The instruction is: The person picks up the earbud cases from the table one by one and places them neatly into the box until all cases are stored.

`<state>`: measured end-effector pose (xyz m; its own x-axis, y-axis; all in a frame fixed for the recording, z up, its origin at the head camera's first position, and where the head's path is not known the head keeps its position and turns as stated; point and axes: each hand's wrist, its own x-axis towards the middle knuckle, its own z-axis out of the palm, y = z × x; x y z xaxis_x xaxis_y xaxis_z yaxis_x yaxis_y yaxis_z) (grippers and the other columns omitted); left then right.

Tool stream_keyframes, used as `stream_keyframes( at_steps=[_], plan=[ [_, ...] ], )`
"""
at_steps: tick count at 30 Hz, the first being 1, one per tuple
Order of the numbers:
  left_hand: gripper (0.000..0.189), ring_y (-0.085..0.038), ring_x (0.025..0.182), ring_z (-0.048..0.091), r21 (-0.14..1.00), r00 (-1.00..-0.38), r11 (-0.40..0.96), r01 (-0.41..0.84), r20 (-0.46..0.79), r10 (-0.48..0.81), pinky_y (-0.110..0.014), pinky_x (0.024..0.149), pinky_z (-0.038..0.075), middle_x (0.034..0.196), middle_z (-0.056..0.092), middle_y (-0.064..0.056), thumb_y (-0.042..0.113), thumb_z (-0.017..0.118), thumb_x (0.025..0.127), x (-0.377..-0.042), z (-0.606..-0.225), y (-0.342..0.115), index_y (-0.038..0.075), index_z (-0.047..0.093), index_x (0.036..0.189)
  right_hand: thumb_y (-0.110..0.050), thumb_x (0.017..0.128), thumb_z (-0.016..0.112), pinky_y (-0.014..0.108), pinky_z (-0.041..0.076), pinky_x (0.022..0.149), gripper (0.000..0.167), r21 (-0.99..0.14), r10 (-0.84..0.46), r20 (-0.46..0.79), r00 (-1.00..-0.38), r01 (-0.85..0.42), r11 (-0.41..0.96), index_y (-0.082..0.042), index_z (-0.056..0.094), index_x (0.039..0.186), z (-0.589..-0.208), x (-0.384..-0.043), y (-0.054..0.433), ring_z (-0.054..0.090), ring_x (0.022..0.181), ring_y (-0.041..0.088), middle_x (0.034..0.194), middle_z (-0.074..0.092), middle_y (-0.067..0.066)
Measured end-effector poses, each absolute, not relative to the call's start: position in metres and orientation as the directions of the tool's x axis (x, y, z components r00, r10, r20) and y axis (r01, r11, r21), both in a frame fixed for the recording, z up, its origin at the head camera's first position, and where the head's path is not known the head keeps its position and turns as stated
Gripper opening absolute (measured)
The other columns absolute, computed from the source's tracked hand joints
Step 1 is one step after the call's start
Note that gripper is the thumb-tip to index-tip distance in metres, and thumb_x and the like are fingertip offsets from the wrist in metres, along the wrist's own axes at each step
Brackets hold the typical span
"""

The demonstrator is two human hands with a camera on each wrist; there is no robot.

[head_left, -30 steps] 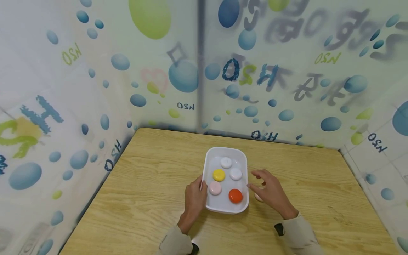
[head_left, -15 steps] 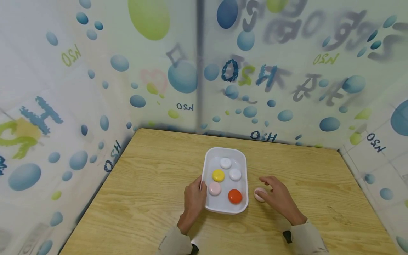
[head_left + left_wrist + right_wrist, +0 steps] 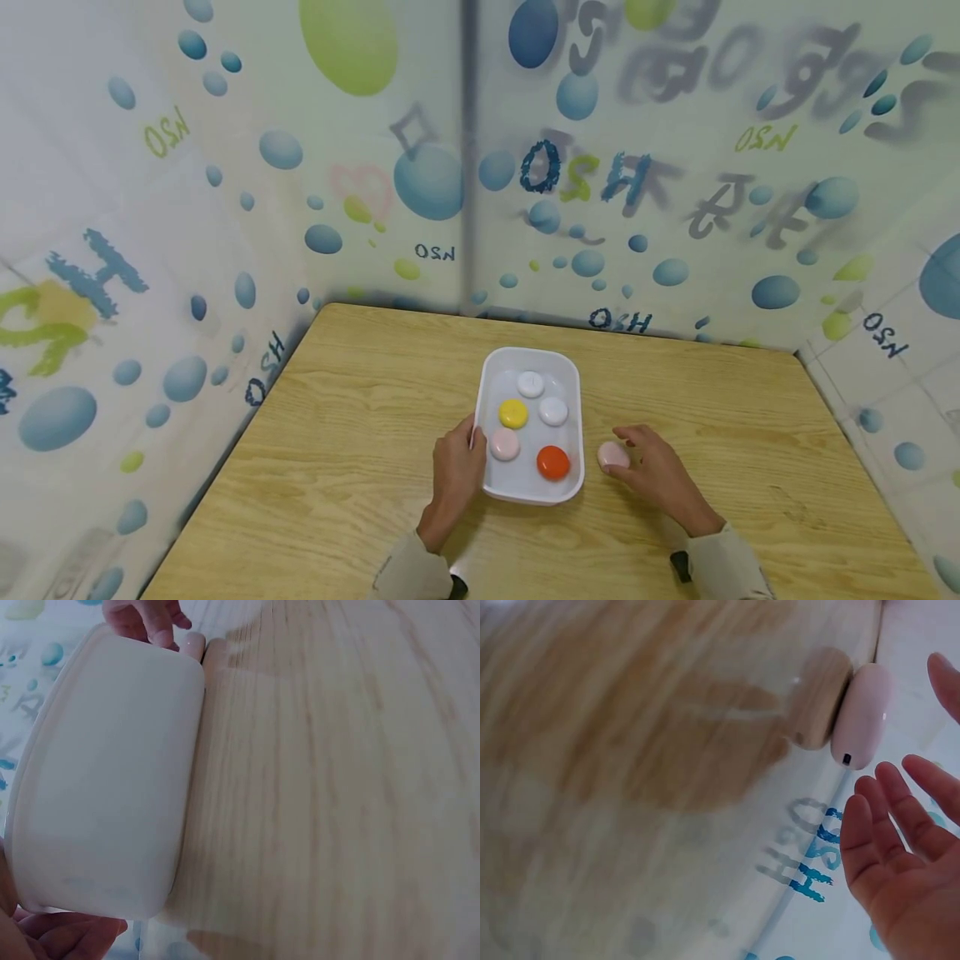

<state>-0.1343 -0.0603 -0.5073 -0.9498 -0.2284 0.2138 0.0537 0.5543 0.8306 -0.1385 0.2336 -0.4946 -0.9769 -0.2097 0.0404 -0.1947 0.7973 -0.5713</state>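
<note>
My left hand (image 3: 457, 467) grips the left side of a white plastic tray (image 3: 498, 492), its thumb over the rim. Inside the tray lie several glossy round pieces: two white ones, a yellow piece (image 3: 513, 413), a pink piece (image 3: 505, 444) and a red-orange piece (image 3: 553, 462). To the tray's right, another pink round piece (image 3: 613, 456) sits on the table, with a small dark slot in its side in the right wrist view. My right hand (image 3: 660, 475) is beside that piece, thumb and fingers apart around its right side; the right wrist view shows a gap between them.
The wooden table (image 3: 360, 400) has a glossy, reflective top. Its back edge meets a wall covering (image 3: 360, 275) printed with blue and green bubbles, which also closes in the left and right sides.
My right hand has moved right from the tray's rim to the pink piece on the table, uncovering it. My left hand keeps its grip; the tray has not moved noticeably.
</note>
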Motion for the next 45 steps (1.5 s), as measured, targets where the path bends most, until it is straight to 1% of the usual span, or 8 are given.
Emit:
stream_keyframes(
  at_steps=[6, 13, 22, 26, 31, 36, 45],
  plan=[
    [0.032, -0.022, 0.08, 0.07, 0.829, -0.951, 0.557, 0.052, 0.211, -0.224, -0.039, 0.063, 0.056, 0.097, 0.075, -0.017, 0.005, 0.057, 0.092, -0.135, -0.509, -0.06, 0.001, 0.069, 0.121, -0.019, 0.074, 0.086, 0.05, 0.051, 0.087, 0.062, -0.536, -0.24, 0.06, -0.969, -0.234, 0.811, 0.007, 0.062, 0.125, -0.502, -0.14, 0.234, 0.063, 0.102, 0.033, 0.119, 0.063, 0.021],
    [0.032, -0.022, 0.081, 0.07, 0.83, -0.952, 0.555, 0.054, 0.21, -0.223, -0.039, 0.062, 0.055, 0.097, 0.075, -0.017, 0.006, 0.057, 0.093, -0.134, -0.508, -0.061, 0.0, 0.069, 0.121, -0.018, 0.073, 0.087, 0.049, 0.051, 0.087, 0.064, -0.523, -0.256, 0.06, -0.965, -0.249, 0.815, 0.008, 0.061, 0.126, -0.505, -0.14, 0.233, 0.062, 0.104, 0.034, 0.117, 0.062, 0.02],
    [0.031, -0.022, 0.08, 0.07, 0.832, -0.95, 0.552, 0.059, 0.216, -0.223, -0.038, 0.062, 0.056, 0.098, 0.075, -0.018, 0.005, 0.057, 0.092, -0.134, -0.508, -0.06, -0.001, 0.069, 0.121, -0.011, 0.074, 0.086, 0.048, 0.052, 0.085, 0.051, -0.516, -0.257, 0.025, -0.966, -0.233, 0.824, 0.006, 0.065, 0.118, -0.506, -0.141, 0.232, 0.063, 0.1, 0.031, 0.112, 0.065, 0.018],
    [0.031, -0.021, 0.078, 0.07, 0.827, -0.948, 0.56, 0.055, 0.22, -0.231, -0.038, 0.061, 0.055, 0.096, 0.075, -0.018, 0.004, 0.058, 0.091, -0.134, -0.507, -0.06, -0.001, 0.07, 0.119, -0.01, 0.075, 0.084, 0.047, 0.052, 0.085, 0.049, -0.507, -0.256, 0.023, -0.966, -0.232, 0.83, 0.006, 0.065, 0.118, -0.506, -0.143, 0.231, 0.063, 0.1, 0.031, 0.112, 0.065, 0.018],
    [0.03, -0.02, 0.076, 0.069, 0.827, -0.946, 0.56, 0.052, 0.221, -0.238, -0.038, 0.061, 0.054, 0.093, 0.075, -0.016, 0.004, 0.058, 0.091, -0.134, -0.507, -0.06, 0.0, 0.071, 0.118, -0.012, 0.078, 0.082, 0.047, 0.053, 0.084, 0.046, -0.505, -0.249, 0.017, -0.968, -0.223, 0.834, 0.005, 0.066, 0.119, -0.5, -0.146, 0.227, 0.063, 0.101, 0.031, 0.114, 0.065, 0.02],
    [0.03, -0.017, 0.071, 0.066, 0.825, -0.946, 0.562, 0.061, 0.228, -0.232, -0.036, 0.059, 0.053, 0.09, 0.075, -0.015, 0.004, 0.058, 0.091, -0.134, -0.508, -0.06, 0.001, 0.071, 0.118, -0.01, 0.079, 0.081, 0.05, 0.052, 0.085, 0.047, -0.497, -0.241, 0.074, -0.968, -0.246, 0.832, 0.007, 0.065, 0.12, -0.492, -0.148, 0.223, 0.063, 0.101, 0.034, 0.113, 0.064, 0.022],
    [0.03, -0.015, 0.07, 0.063, 0.828, -0.951, 0.559, 0.045, 0.207, -0.23, -0.035, 0.058, 0.052, 0.09, 0.075, -0.015, 0.005, 0.058, 0.092, -0.135, -0.506, -0.061, 0.001, 0.071, 0.119, -0.007, 0.078, 0.081, 0.049, 0.049, 0.085, 0.053, -0.543, -0.161, 0.211, -0.964, -0.253, 0.8, 0.007, 0.06, 0.125, -0.482, -0.156, 0.213, 0.059, 0.098, 0.03, 0.108, 0.062, 0.018]
  ],
)
